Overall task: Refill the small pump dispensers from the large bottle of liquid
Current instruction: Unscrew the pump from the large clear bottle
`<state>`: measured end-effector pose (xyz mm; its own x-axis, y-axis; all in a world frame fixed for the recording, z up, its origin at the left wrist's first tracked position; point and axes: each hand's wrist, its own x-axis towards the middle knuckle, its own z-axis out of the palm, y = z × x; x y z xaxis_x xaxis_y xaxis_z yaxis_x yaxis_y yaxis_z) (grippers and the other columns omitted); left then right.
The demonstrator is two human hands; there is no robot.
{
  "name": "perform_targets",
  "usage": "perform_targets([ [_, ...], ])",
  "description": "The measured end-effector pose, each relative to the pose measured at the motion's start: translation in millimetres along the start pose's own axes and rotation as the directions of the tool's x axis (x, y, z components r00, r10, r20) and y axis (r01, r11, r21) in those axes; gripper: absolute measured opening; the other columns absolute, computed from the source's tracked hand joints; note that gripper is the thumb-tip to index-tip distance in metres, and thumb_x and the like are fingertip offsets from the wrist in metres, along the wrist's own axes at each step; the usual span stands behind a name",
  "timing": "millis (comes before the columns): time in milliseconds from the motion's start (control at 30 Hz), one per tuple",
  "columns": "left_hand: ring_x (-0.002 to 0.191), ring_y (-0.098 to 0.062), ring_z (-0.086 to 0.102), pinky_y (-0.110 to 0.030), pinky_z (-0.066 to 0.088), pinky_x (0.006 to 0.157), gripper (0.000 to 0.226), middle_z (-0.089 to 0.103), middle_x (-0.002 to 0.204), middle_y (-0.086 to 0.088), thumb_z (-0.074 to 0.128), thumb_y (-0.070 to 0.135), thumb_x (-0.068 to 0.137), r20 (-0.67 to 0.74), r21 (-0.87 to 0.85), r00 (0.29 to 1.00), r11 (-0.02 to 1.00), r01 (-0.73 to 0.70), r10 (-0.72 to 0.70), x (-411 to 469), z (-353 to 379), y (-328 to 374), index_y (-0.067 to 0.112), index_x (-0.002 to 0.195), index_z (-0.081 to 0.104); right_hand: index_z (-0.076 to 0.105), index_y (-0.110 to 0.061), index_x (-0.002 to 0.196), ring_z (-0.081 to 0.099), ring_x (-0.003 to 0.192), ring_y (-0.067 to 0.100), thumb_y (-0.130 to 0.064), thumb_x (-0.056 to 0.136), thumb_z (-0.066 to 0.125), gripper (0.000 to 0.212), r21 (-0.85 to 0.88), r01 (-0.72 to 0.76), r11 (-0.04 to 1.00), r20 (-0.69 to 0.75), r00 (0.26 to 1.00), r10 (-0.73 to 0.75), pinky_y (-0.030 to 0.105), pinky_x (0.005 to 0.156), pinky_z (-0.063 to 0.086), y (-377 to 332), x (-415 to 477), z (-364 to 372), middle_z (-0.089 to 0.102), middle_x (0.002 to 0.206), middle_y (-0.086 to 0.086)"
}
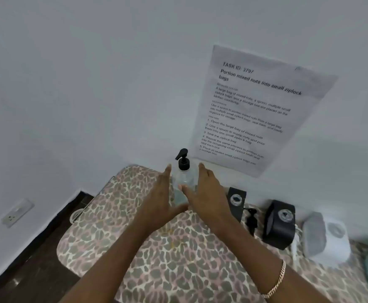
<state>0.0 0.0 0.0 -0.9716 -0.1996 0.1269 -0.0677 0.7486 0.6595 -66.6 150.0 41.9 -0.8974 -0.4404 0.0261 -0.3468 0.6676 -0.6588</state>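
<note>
Clear plastic bottle with black pump (184, 179) stands between the left hand (159, 200) and right hand (209, 193), fingers straight, gripping nothing.

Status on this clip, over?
Left hand and right hand open, flanking upright clear plastic bottle with black pump. Two black dispensers uncapped, loose black pump between.

Clear bottle, black pump, spotted cloth.
Between the fingers of the left hand (159, 200) and right hand (207, 193): a clear bottle (184, 179) with a black pump top (183, 160). Under the fingers, a cloth (178, 270) of grey and pink leopard spots on cream. Right of the fingers, a black dispenser (235, 204), a second black dispenser (280, 225), then a white and grey dispenser (333, 246). Beyond the fingertips, a white wall (91, 84) bearing a white sheet (255, 110) in black print.
</note>
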Motion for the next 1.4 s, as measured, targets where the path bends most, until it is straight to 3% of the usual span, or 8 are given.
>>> perform_targets([
  [133, 0.158, -0.011, 0.031, -0.045, 0.037, 0.126, 0.124, 0.027, 0.174, 0.007, 0.08, 0.073, 0.077, -0.031, -0.149, 0.999, 0.989, 0.017, -0.022, 26, 17, -19, 0.031, 0.169, 0.008, 0.024, -0.012, 0.164, 0.053, 0.139, 0.031, -0.05, 0.099, 0.066, 0.086, 0.021, -0.018, 1.0, -0.025, 1.0, 0.019, 0.041, 0.11, 0.046, 10, 14, 21, 0.052, 0.151, 0.011],
  [267, 0.138, 0.01, 0.048, -0.012, 0.043, 0.108, 0.097, 0.048, 0.154, 0.02, 0.088, 0.029, 0.082, -0.016, -0.208, 0.999, 0.977, -0.049, 0.047, 37, 24, -24, 0.048, 0.156, 0.027, 0.034, -0.012, 0.156, 0.064, 0.121, 0.029, -0.047, 0.096, 0.07, 0.079, 0.065, 0.009, 0.998, -0.095, 0.995, -0.003, 0.042, 0.101, 0.053, 20, 21, 40, 0.064, 0.133, 0.01],
  [400, 0.113, 0.02, 0.059, -0.006, 0.048, 0.091, 0.077, 0.064, 0.12, 0.037, 0.081, -0.007, 0.085, -0.03, -0.239, 0.993, 0.964, -0.115, 0.111, 43, 33, -29, 0.046, 0.128, 0.045, 0.037, -0.008, 0.154, 0.067, 0.113, 0.029, -0.042, 0.098, 0.07, 0.074, 0.056, 0.081, 0.995, -0.171, 0.983, -0.07, 0.041, 0.096, 0.054, 27, 23, 48, 0.068, 0.124, 0.011],
  [533, 0.125, 0.005, 0.061, -0.034, 0.055, 0.105, 0.087, 0.061, 0.137, 0.027, 0.086, 0.032, 0.077, -0.066, -0.302, 0.997, 0.951, -0.059, 0.041, 38, 41, -36, 0.038, 0.153, 0.043, 0.037, -0.009, 0.153, 0.067, 0.112, 0.028, -0.041, 0.098, 0.068, 0.071, 0.061, 0.084, 0.995, -0.168, 0.983, -0.072, 0.041, 0.093, 0.056, 27, 16, 48, 0.068, 0.124, 0.01],
  [600, 0.125, 0.005, 0.06, -0.033, 0.054, 0.104, 0.091, 0.06, 0.14, 0.022, 0.081, 0.045, 0.074, -0.088, -0.306, 0.995, 0.95, -0.065, 0.04, 33, 42, -35, 0.037, 0.155, 0.04, 0.038, -0.01, 0.152, 0.068, 0.111, 0.029, -0.041, 0.098, 0.069, 0.07, 0.061, 0.075, 0.995, -0.171, 0.983, -0.063, 0.042, 0.093, 0.056, 27, 11, 47, 0.068, 0.123, 0.009],
  [733, 0.116, 0.006, 0.065, -0.02, 0.052, 0.091, 0.082, 0.066, 0.132, 0.021, 0.082, 0.037, 0.079, -0.132, -0.299, 0.989, 0.948, -0.107, 0.07, 20, 47, -30, 0.037, 0.15, 0.043, 0.049, -0.014, 0.134, 0.069, 0.102, 0.027, -0.042, 0.096, 0.072, 0.052, 0.059, 0.128, 0.99, -0.188, 0.975, -0.115, 0.043, 0.088, 0.058, 29, -5, 40, 0.07, 0.112, 0.005],
  [1200, 0.107, 0.013, 0.065, -0.006, 0.05, 0.079, 0.077, 0.07, 0.121, 0.02, 0.091, 0.031, 0.078, -0.145, -0.297, 0.966, 0.922, -0.25, 0.215, -78, 62, 30, 0.031, 0.143, 0.05, 0.062, -0.019, 0.114, 0.069, 0.095, 0.019, -0.058, 0.083, 0.078, 0.052, 0.057, 0.168, 0.984, -0.306, 0.941, -0.143, 0.042, 0.08, 0.059, 45, -131, 3, 0.072, 0.099, -0.003],
  [1400, 0.107, 0.002, 0.07, -0.031, 0.061, 0.085, 0.081, 0.072, 0.121, 0.015, 0.088, 0.04, 0.073, -0.099, -0.326, 0.962, 0.905, -0.272, 0.253, -115, 89, 56, 0.033, 0.144, 0.05, 0.063, -0.023, 0.125, 0.068, 0.093, 0.009, -0.055, 0.083, 0.082, 0.056, 0.041, 0.133, 0.99, -0.374, 0.921, -0.108, 0.029, 0.079, 0.057, 61, -201, -18, 0.065, 0.094, -0.017],
])
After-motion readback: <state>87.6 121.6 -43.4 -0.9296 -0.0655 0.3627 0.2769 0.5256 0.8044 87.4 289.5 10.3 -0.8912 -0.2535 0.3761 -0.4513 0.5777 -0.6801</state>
